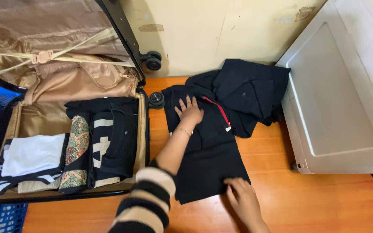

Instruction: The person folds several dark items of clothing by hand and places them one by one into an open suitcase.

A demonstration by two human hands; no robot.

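On the wooden floor [316, 203], I see both hands spread flat on the black garment [208, 164]: left hand [190, 110] at its far end, right hand [242, 199] at its near hem, long axis running away from me.

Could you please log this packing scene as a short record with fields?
Setting: orange wooden floor beside a cream wall
Left hand: flat on the black garment, fingers spread, near its red trim
Right hand: pressing the garment's lower edge
Sleeve: striped black and cream, on the left arm
Other clothes: dark pile behind the garment
Suitcase: open, tan lining, holding folded clothes, one white, one patterned
Right side: white panel
Lower left: blue crate
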